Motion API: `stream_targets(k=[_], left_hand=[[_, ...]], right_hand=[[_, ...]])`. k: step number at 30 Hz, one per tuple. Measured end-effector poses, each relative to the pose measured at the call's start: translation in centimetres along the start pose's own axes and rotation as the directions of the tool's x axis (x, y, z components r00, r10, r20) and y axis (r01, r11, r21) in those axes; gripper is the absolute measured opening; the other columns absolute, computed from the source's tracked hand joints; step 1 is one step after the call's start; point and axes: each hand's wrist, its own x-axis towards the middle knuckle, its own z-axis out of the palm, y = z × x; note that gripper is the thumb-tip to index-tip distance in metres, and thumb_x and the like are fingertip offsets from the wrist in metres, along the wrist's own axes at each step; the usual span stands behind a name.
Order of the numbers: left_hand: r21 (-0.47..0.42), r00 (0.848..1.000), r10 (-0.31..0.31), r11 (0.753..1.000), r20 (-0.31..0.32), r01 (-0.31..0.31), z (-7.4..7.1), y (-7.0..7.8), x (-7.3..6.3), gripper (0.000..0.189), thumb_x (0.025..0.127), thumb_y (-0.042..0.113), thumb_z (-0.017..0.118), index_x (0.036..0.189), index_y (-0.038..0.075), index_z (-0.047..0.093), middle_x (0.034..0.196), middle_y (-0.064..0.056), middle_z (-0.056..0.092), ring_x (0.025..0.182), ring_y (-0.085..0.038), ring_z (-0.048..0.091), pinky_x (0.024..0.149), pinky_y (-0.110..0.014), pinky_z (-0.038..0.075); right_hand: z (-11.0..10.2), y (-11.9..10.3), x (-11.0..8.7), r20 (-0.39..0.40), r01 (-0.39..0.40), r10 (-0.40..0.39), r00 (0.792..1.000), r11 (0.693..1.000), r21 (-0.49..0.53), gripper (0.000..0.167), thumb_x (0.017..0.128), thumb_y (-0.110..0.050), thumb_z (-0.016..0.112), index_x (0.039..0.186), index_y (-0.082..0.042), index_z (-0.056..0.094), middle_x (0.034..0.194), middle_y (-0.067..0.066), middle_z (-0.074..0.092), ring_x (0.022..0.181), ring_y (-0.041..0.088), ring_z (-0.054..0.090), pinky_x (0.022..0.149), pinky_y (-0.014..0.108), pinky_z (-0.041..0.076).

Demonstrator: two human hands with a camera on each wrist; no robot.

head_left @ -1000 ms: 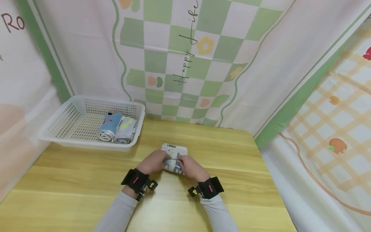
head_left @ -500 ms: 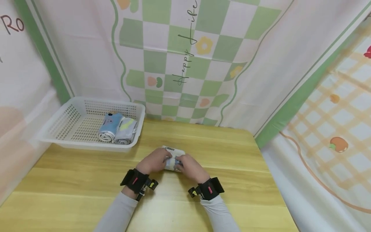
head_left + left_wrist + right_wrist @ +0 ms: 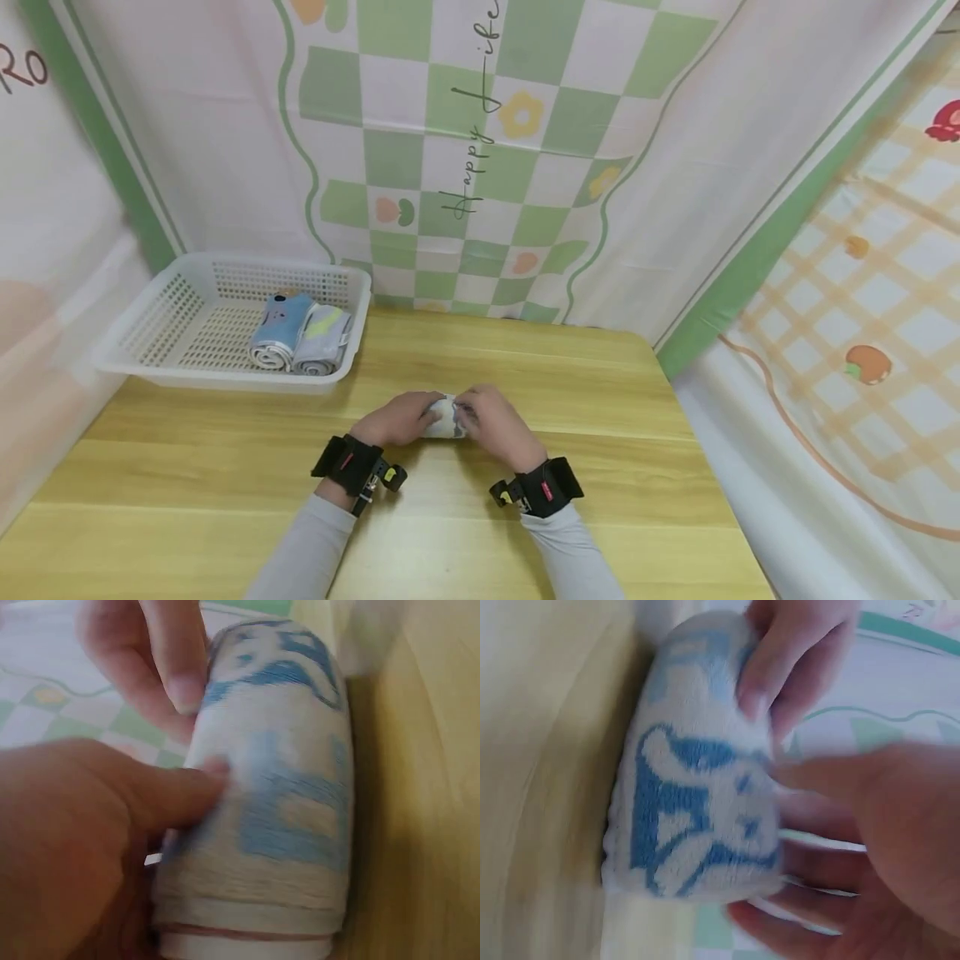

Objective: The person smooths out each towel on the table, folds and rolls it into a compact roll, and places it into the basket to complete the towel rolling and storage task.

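Note:
A rolled white towel [image 3: 444, 419] with blue patterning lies on the wooden table between both hands. My left hand [image 3: 397, 417] grips its left end; in the left wrist view the thumb [image 3: 180, 796] presses the face of the towel roll [image 3: 289, 802]. My right hand [image 3: 501, 429] holds the other end. The right wrist view has its thumb against the terry surface and its fingers [image 3: 810, 881] behind the roll, beside a blue animal figure. The underside of the roll is hidden, and both wrist views are partly blurred.
A white perforated plastic basket [image 3: 206, 379] stands at the back left of the wooden table [image 3: 600, 483]. Inside it, a blue rolled towel [image 3: 281, 325] and a grey rolled towel [image 3: 322, 340] lie side by side. Patterned curtains [image 3: 480, 167] hang behind the table.
The towel's flat far part with dark lettering has been rolled in, and the bundle now looks shorter and rounder. Both hands stay on it; the right hand has shifted slightly forward.

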Motion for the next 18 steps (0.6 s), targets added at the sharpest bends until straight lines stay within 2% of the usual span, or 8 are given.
stream_targets(k=[3,5,7,9,12,14,16,18], left_hand=[[0.069,0.999,-0.014,0.998,-0.035,0.016,0.4,0.0,0.2,0.039,0.109,0.014,0.043,0.14,-0.005,0.053,0.131,-0.024,0.061,0.125,-0.041,0.056,0.105,-0.052,0.045],[0.107,0.996,0.0,0.994,-0.085,0.009,0.6,0.2,0.3,0.038,0.108,0.014,0.044,0.138,-0.007,0.053,0.128,-0.025,0.06,0.123,-0.042,0.055,0.104,-0.053,0.045],[0.125,0.99,0.023,0.992,-0.14,-0.005,0.6,0.6,0.2,0.036,0.105,0.013,0.05,0.135,-0.006,0.057,0.127,-0.024,0.06,0.121,-0.041,0.055,0.103,-0.052,0.046],[0.119,0.983,0.055,0.992,-0.178,-0.034,0.4,0.9,0.1,0.036,0.098,0.011,0.063,0.131,-0.005,0.062,0.125,-0.021,0.063,0.118,-0.038,0.057,0.102,-0.05,0.047],[0.097,0.983,0.083,0.993,-0.165,-0.068,0.2,1.3,0.0,0.043,0.085,0.007,0.077,0.126,0.0,0.067,0.121,-0.015,0.068,0.109,-0.03,0.062,0.098,-0.046,0.05],[0.076,0.988,0.072,0.995,-0.136,-0.062,0.2,1.4,0.1,0.048,0.077,0.004,0.083,0.123,0.003,0.071,0.116,-0.009,0.071,0.101,-0.023,0.063,0.093,-0.041,0.051],[0.067,0.992,0.061,0.996,-0.109,-0.053,0.4,1.3,0.2,0.045,0.074,0.001,0.083,0.118,0.006,0.073,0.107,-0.004,0.073,0.092,-0.017,0.062,0.085,-0.036,0.052],[0.057,0.994,0.044,0.998,-0.097,-0.038,0.6,1.1,0.4,0.039,0.074,0.002,0.083,0.112,0.009,0.075,0.098,0.002,0.072,0.083,-0.012,0.059,0.077,-0.031,0.051]], right_hand=[[0.5,0.0,0.1,0.019,0.038,-0.038,0.999,0.999,-0.022,0.033,0.084,-0.009,0.082,0.113,0.002,0.071,0.107,0.015,0.072,0.094,0.024,0.066,0.082,0.037,0.057],[0.9,0.3,0.2,0.022,0.047,-0.047,0.999,0.998,-0.038,0.036,0.08,-0.008,0.085,0.111,0.001,0.07,0.104,0.013,0.072,0.092,0.023,0.066,0.081,0.036,0.056],[1.2,0.8,0.3,0.026,0.057,-0.056,0.998,0.998,-0.033,0.033,0.082,-0.008,0.083,0.111,-0.001,0.069,0.102,0.011,0.071,0.091,0.021,0.065,0.081,0.036,0.056],[1.2,1.3,0.3,0.052,0.049,-0.051,0.997,0.999,0.023,0.029,0.088,-0.008,0.078,0.113,-0.001,0.068,0.103,0.009,0.071,0.091,0.019,0.064,0.082,0.036,0.054],[0.7,1.9,0.1,0.133,-0.001,-0.015,0.991,0.992,0.124,0.029,0.095,-0.014,0.071,0.121,-0.001,0.065,0.104,0.006,0.068,0.091,0.016,0.061,0.08,0.034,0.052],[0.3,2.1,0.0,0.184,-0.047,0.013,0.983,0.982,0.184,0.029,0.096,-0.015,0.07,0.121,-0.001,0.065,0.103,0.005,0.067,0.089,0.015,0.06,0.078,0.032,0.052],[0.0,2.0,-0.1,0.206,-0.071,0.029,0.978,0.978,0.197,0.032,0.093,-0.016,0.074,0.12,0.0,0.066,0.103,0.006,0.065,0.088,0.015,0.058,0.076,0.03,0.051],[-0.1,1.6,-0.1,0.196,-0.061,0.028,0.98,0.984,0.167,0.038,0.087,-0.013,0.08,0.12,0.001,0.067,0.107,0.009,0.065,0.092,0.018,0.058,0.079,0.032,0.052]])
